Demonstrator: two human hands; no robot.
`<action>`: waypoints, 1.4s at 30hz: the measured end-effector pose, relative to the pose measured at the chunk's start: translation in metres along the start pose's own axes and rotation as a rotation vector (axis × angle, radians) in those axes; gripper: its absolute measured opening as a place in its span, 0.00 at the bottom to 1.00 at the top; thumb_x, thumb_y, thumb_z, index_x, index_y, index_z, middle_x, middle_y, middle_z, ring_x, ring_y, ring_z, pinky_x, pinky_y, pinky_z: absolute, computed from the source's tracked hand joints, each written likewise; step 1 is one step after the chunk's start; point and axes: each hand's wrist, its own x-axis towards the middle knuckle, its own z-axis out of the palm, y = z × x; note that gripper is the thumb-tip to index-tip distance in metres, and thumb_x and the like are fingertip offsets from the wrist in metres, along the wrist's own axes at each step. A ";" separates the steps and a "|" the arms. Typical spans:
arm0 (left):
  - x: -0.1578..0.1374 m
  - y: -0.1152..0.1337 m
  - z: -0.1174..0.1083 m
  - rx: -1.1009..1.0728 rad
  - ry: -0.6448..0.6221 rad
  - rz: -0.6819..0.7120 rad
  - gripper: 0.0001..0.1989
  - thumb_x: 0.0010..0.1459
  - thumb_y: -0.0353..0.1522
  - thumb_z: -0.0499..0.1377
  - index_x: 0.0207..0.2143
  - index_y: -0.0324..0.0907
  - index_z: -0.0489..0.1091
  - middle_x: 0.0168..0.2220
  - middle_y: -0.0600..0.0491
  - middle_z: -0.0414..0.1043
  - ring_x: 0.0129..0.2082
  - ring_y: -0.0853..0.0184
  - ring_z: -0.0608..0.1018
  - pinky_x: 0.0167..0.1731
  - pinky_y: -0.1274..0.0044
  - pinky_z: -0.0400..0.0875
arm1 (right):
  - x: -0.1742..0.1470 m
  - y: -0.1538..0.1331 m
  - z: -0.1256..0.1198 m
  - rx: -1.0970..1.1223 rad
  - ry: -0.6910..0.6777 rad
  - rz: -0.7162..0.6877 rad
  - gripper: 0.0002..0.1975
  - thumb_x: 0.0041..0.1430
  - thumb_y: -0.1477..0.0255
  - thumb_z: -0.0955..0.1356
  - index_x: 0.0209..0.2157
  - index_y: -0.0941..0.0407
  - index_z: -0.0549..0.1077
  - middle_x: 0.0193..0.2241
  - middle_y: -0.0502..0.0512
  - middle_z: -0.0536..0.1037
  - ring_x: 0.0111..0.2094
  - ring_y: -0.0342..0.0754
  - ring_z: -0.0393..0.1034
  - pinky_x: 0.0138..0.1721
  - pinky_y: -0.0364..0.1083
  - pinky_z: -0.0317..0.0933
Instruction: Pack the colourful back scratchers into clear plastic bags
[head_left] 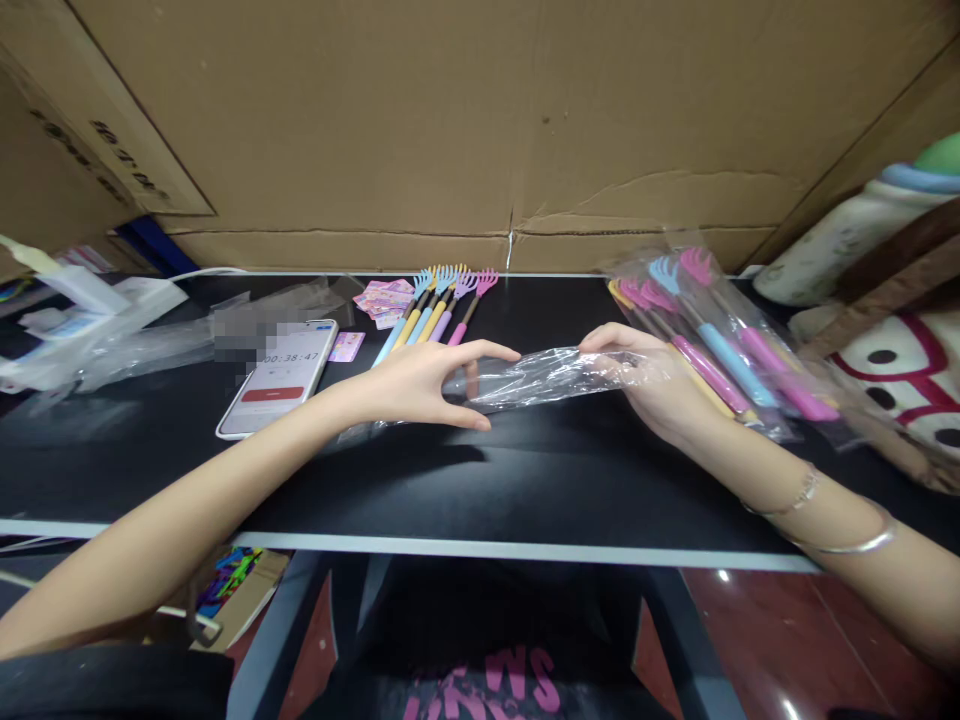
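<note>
A clear plastic bag [544, 380] stretches crosswise above the black table, its right end pinched between the thumb and fingers of my right hand [637, 375]. At the bag's left end is my left hand [427, 385], thumb and fingers spread wide apart; whether any finger touches the film is hard to see. Just behind my left hand lie several back scratchers [435, 310] with blue, yellow, purple and pink handles, partly hidden by that hand. To the right of my right hand, more back scratchers [724, 350] lie in clear plastic bags.
A phone [279, 385] showing a timer lies at the left, near small printed cards [382, 298]. Further left are loose plastic bags [172, 340] and a white power strip [97, 320]. Cardboard [450, 130] walls the back. A bottle [847, 235] and a plush bag [892, 370] stand at right.
</note>
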 end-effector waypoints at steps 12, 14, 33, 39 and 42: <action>0.000 -0.004 -0.001 -0.060 -0.051 0.022 0.40 0.55 0.50 0.63 0.66 0.50 0.57 0.35 0.56 0.70 0.31 0.69 0.69 0.31 0.80 0.58 | -0.001 0.000 0.000 0.024 0.068 0.008 0.18 0.39 0.56 0.79 0.25 0.53 0.76 0.26 0.50 0.75 0.27 0.45 0.67 0.32 0.47 0.62; 0.000 -0.005 0.000 -0.036 -0.056 0.031 0.40 0.55 0.49 0.63 0.67 0.51 0.55 0.34 0.57 0.70 0.30 0.69 0.70 0.30 0.81 0.58 | -0.001 0.000 0.000 0.012 0.073 0.013 0.19 0.39 0.55 0.79 0.26 0.53 0.76 0.25 0.49 0.74 0.26 0.44 0.65 0.29 0.46 0.60; -0.002 -0.011 0.005 0.210 0.050 0.087 0.28 0.63 0.45 0.59 0.63 0.51 0.60 0.57 0.54 0.70 0.45 0.65 0.76 0.39 0.79 0.63 | 0.000 -0.003 -0.004 -0.102 0.024 -0.068 0.14 0.44 0.59 0.78 0.26 0.52 0.76 0.31 0.52 0.75 0.32 0.48 0.68 0.34 0.48 0.63; 0.000 -0.011 0.006 0.241 0.073 0.119 0.26 0.64 0.43 0.59 0.62 0.50 0.62 0.55 0.52 0.71 0.46 0.65 0.75 0.40 0.79 0.64 | -0.001 -0.005 -0.005 -0.162 -0.013 -0.166 0.13 0.45 0.60 0.77 0.25 0.53 0.76 0.32 0.53 0.73 0.33 0.48 0.68 0.37 0.49 0.63; 0.000 -0.012 0.007 0.243 0.081 0.118 0.26 0.65 0.43 0.59 0.62 0.49 0.62 0.55 0.52 0.71 0.47 0.65 0.75 0.41 0.79 0.64 | -0.002 -0.004 -0.004 -0.129 -0.023 -0.159 0.14 0.46 0.60 0.77 0.25 0.53 0.76 0.31 0.53 0.72 0.32 0.48 0.67 0.35 0.49 0.62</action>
